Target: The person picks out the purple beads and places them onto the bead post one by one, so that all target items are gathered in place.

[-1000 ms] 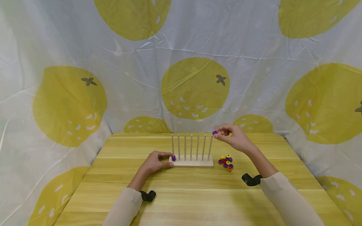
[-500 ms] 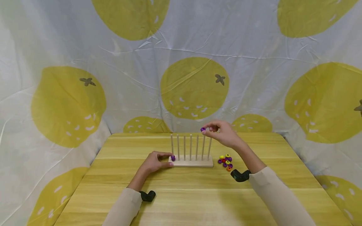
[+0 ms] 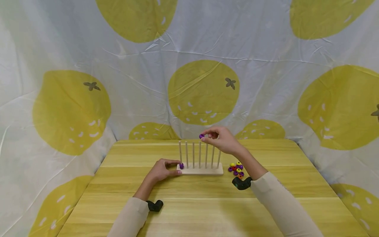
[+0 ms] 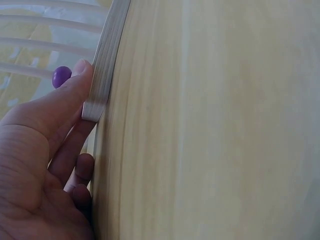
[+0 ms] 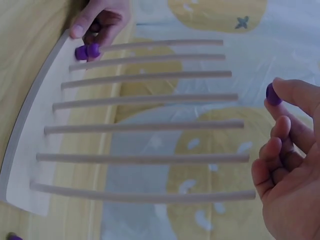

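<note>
A wooden peg rack (image 3: pixel 201 171) with several upright pegs stands on the table. My left hand (image 3: pixel 161 170) grips its left end, thumb at the front edge and fingers behind, as the left wrist view shows. Two purple beads (image 5: pixel 93 50) sit stacked low on the leftmost peg, right by the left fingers. Above the middle pegs, my right hand (image 3: pixel 221 140) pinches another purple bead (image 3: pixel 201 136) between thumb and index finger. In the right wrist view this held bead (image 5: pixel 272 94) is apart from the peg tips, and the other fingers are curled in.
A loose cluster of purple, yellow, red and orange beads (image 3: pixel 236 169) lies right of the rack, partly below the right forearm. The wooden table (image 3: pixel 189 210) ends at a lemon-printed cloth (image 3: pixel 139 89) at the back and sides. Black wrist mounts (image 3: pixel 241 183) jut inward from both sleeves.
My right hand has moved left with the purple bead, from beyond the rack's right end to above its middle pegs. My left hand has stayed on the rack.
</note>
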Demonstrator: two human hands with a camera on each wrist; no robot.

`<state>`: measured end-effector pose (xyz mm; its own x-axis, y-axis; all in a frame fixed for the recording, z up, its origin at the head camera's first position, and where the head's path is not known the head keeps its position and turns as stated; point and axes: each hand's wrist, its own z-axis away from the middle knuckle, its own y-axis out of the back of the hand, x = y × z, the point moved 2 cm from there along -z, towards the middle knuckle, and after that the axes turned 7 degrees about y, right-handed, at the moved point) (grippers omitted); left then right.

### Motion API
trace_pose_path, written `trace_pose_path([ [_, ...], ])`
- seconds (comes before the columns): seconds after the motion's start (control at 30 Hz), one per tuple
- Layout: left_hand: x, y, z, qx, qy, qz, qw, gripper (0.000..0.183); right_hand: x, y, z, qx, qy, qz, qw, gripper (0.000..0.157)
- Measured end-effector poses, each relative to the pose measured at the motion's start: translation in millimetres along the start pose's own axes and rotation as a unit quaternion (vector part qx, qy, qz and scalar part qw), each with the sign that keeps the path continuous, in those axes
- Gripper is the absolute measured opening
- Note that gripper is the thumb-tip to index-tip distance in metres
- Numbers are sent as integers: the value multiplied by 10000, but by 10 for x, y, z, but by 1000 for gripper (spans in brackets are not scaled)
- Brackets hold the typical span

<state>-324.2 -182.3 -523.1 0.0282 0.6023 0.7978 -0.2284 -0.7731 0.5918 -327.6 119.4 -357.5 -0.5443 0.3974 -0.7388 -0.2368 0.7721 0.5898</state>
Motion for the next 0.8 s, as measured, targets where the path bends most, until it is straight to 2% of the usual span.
trace_pose_path([
  [0.8,-27,2,-20,0,-117,-19,9999,44,-218,-401,-348,-423,598,274,9969,22],
])
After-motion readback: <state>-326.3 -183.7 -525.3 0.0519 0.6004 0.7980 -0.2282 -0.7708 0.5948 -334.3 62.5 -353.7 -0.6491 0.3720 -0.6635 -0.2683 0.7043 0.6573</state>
